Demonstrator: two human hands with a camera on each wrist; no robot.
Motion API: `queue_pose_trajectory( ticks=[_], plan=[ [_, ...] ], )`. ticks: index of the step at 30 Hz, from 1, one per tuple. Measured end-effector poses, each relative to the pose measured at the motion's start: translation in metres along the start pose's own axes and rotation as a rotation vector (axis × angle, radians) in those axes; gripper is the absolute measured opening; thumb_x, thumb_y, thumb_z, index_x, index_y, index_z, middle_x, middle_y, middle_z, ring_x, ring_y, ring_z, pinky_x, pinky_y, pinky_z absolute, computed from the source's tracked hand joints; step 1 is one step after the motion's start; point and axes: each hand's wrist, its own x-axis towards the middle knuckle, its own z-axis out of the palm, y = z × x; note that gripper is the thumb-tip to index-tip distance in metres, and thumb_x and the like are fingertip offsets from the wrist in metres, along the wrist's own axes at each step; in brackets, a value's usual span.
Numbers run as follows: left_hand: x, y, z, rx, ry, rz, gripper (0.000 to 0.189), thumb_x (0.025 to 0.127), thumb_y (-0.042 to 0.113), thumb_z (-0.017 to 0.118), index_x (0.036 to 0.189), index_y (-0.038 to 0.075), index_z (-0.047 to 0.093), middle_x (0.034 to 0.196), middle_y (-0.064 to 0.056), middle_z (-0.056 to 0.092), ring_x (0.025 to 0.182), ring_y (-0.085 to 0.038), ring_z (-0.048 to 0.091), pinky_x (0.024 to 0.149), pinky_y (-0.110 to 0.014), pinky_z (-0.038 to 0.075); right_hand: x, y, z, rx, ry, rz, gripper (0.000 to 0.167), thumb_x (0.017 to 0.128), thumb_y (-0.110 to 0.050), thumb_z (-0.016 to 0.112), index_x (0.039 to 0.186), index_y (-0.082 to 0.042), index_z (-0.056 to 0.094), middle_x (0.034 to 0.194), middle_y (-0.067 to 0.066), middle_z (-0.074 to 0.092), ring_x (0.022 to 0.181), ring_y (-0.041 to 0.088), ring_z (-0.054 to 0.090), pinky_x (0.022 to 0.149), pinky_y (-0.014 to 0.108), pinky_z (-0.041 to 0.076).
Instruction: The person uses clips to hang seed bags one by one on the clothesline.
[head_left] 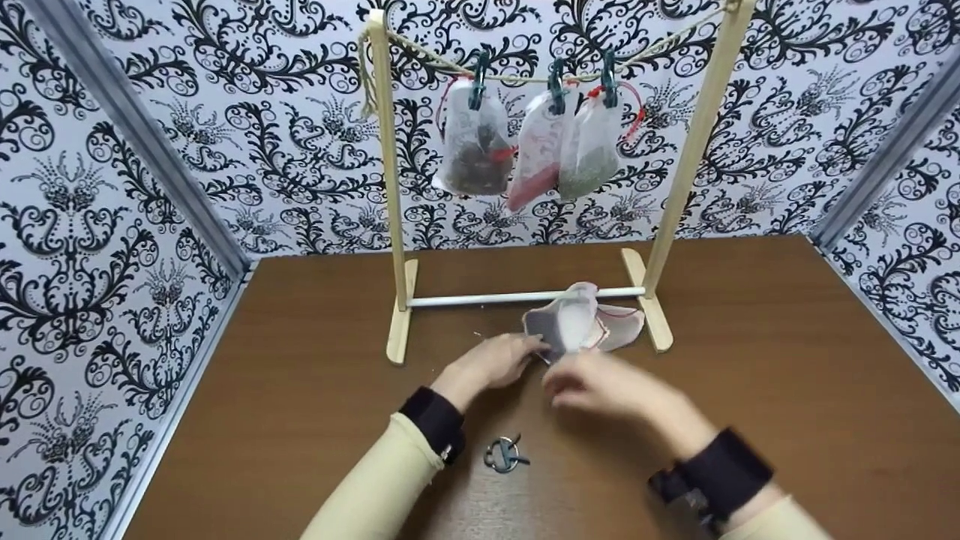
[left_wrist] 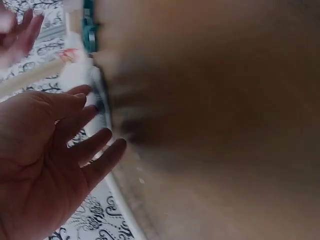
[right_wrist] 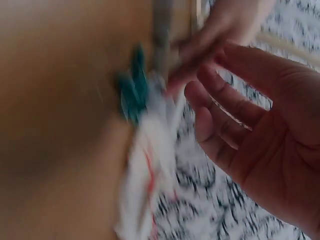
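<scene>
Several small mesh drawstring bags (head_left: 576, 322) lie in a pile at the foot of the rack, grey and whitish, with red cord. My left hand (head_left: 499, 358) reaches the pile from the left, its fingertips at the edge of the grey mesh; the left wrist view shows its fingers spread and loosely bent. Just in front of the bags hovers my right hand (head_left: 607, 386), blurred, its fingers loosely bent with nothing between them in the right wrist view. Nearer me on the table, dark green clips (head_left: 506, 454) lie together. One green clip (right_wrist: 133, 90) shows blurred in the right wrist view.
A wooden rack (head_left: 394, 187) stands at the back, with a rope (head_left: 427, 52) strung between its posts. Three filled mesh bags (head_left: 480, 150) hang there from green clips (head_left: 556, 86). A white bar (head_left: 487, 298) joins the feet. Patterned walls (head_left: 112, 225) enclose the brown table (head_left: 300, 315).
</scene>
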Motion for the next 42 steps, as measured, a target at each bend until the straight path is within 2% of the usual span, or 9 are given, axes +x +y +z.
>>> queue_pose_trajectory(
  ticks=[5,9,16,20,24,27,33,37,42],
  plan=[
    [-0.01,-0.009,0.0,0.001,-0.017,-0.069,0.047,0.102,0.011,0.049,0.149,0.014,0.047,0.142,-0.014,0.059,0.128,-0.029,0.06,0.11,-0.039,0.048,0.0,-0.023,0.035,0.036,-0.131,-0.049,0.026,0.09,-0.024,0.071,0.115,-0.018,0.074,0.108,-0.001,0.067,0.099,0.01,0.06,0.091,0.031,0.052],
    [-0.022,-0.016,-0.002,0.044,-0.011,-0.146,0.049,0.1,0.018,0.056,0.148,0.018,0.049,0.144,-0.015,0.055,0.127,-0.032,0.06,0.108,-0.042,0.05,-0.002,-0.035,0.047,0.002,-0.15,-0.074,0.028,0.089,-0.027,0.073,0.116,-0.022,0.075,0.111,-0.001,0.064,0.104,0.012,0.057,0.093,0.03,0.05],
    [-0.048,-0.023,0.005,-0.055,0.077,-0.348,0.037,0.097,0.021,0.062,0.133,0.013,0.063,0.147,-0.015,0.054,0.134,-0.034,0.054,0.109,-0.046,0.048,-0.01,-0.036,0.05,-0.174,-0.023,-0.031,0.021,0.085,-0.02,0.078,0.106,-0.022,0.079,0.111,-0.001,0.069,0.101,0.017,0.06,0.085,0.031,0.055],
    [-0.059,-0.022,0.011,-0.122,0.228,-0.446,0.024,0.094,0.017,0.067,0.115,0.006,0.069,0.131,-0.018,0.065,0.118,-0.037,0.065,0.099,-0.048,0.054,-0.016,-0.024,0.048,-0.194,0.067,0.076,0.021,0.081,-0.018,0.081,0.102,-0.021,0.08,0.11,-0.002,0.072,0.097,0.018,0.064,0.082,0.033,0.057],
    [-0.064,-0.018,0.017,-0.072,0.382,-0.502,0.014,0.088,0.013,0.073,0.097,0.003,0.068,0.106,-0.017,0.07,0.094,-0.038,0.07,0.081,-0.047,0.059,-0.023,-0.012,0.045,-0.173,0.137,0.143,0.018,0.079,-0.012,0.082,0.095,-0.019,0.081,0.106,-0.001,0.074,0.095,0.02,0.068,0.082,0.036,0.058],
    [-0.064,-0.013,0.021,-0.011,0.437,-0.538,0.026,0.083,0.015,0.079,0.101,0.002,0.065,0.101,-0.02,0.068,0.085,-0.04,0.071,0.072,-0.049,0.06,-0.025,-0.007,0.045,-0.134,0.177,0.151,0.016,0.079,-0.004,0.079,0.091,-0.015,0.08,0.1,-0.001,0.073,0.092,0.019,0.069,0.081,0.035,0.058],
    [-0.06,-0.004,0.024,0.106,0.41,-0.634,0.052,0.074,0.028,0.087,0.122,0.016,0.069,0.117,-0.021,0.067,0.085,-0.04,0.071,0.066,-0.05,0.06,-0.027,-0.004,0.045,-0.084,0.209,0.139,0.02,0.078,0.006,0.075,0.086,-0.012,0.075,0.092,-0.001,0.073,0.086,0.017,0.07,0.076,0.033,0.058],
    [-0.06,-0.006,0.024,0.087,0.388,-0.624,0.045,0.075,0.027,0.087,0.118,0.018,0.074,0.119,-0.02,0.066,0.092,-0.039,0.07,0.071,-0.051,0.06,-0.03,-0.003,0.043,-0.063,0.194,0.162,0.02,0.079,0.007,0.072,0.085,-0.012,0.073,0.087,-0.001,0.073,0.083,0.019,0.07,0.073,0.034,0.057],
    [-0.059,-0.014,0.023,0.094,0.373,-0.482,0.031,0.078,0.013,0.081,0.107,0.006,0.075,0.124,-0.022,0.065,0.118,-0.041,0.063,0.093,-0.048,0.058,-0.032,-0.002,0.039,-0.011,0.154,0.227,0.02,0.075,0.007,0.071,0.083,-0.011,0.068,0.075,-0.003,0.068,0.069,0.009,0.063,0.061,0.026,0.051]
  ],
)
